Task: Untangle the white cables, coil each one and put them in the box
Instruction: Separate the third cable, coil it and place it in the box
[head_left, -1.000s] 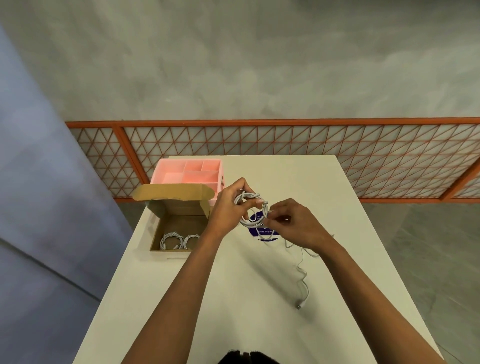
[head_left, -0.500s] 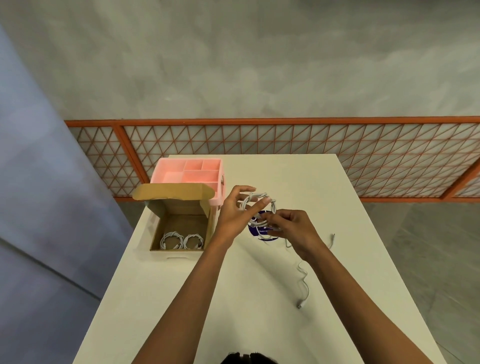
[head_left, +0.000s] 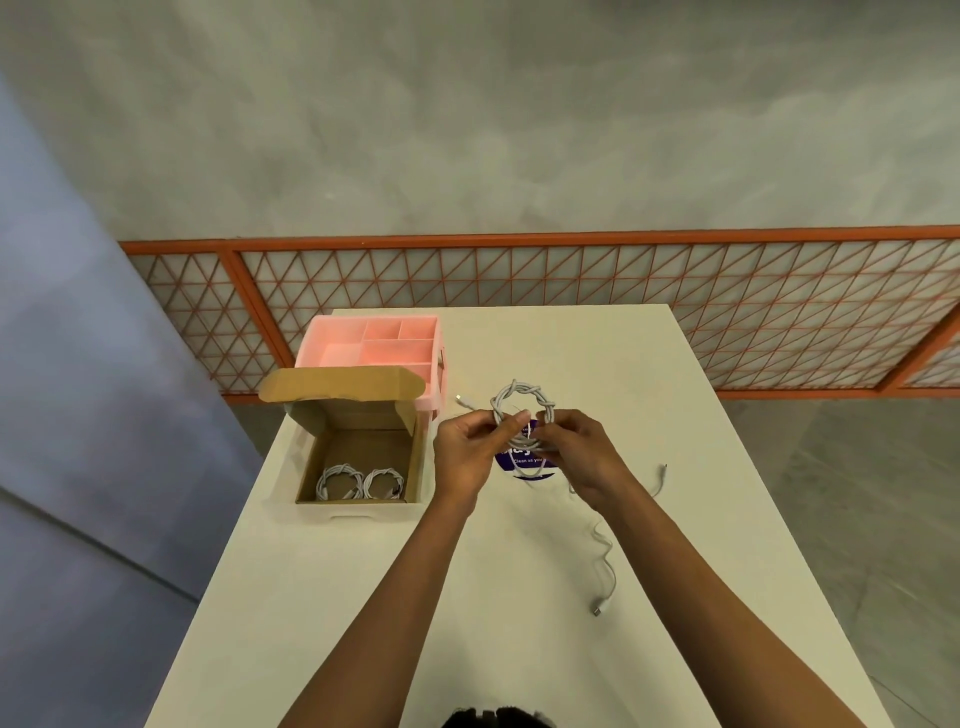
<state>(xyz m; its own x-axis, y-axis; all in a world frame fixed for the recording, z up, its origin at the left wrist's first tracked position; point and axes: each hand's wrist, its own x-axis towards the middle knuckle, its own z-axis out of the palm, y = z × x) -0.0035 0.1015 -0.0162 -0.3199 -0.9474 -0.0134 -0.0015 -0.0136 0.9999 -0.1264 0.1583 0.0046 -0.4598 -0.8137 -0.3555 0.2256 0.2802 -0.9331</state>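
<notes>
The white table (head_left: 571, 353) stretches past both hands to its far edge. Just left of the left hand (head_left: 467, 452) stands the open cardboard box (head_left: 307, 457), with two coiled cables (head_left: 340, 482) inside. Both hands grasp a cable coil (head_left: 522, 402) between them, the left hand pinching its left side and the right hand (head_left: 582, 452) its lower right. A loose cable (head_left: 605, 566) lies on the table beside the right wrist.
</notes>
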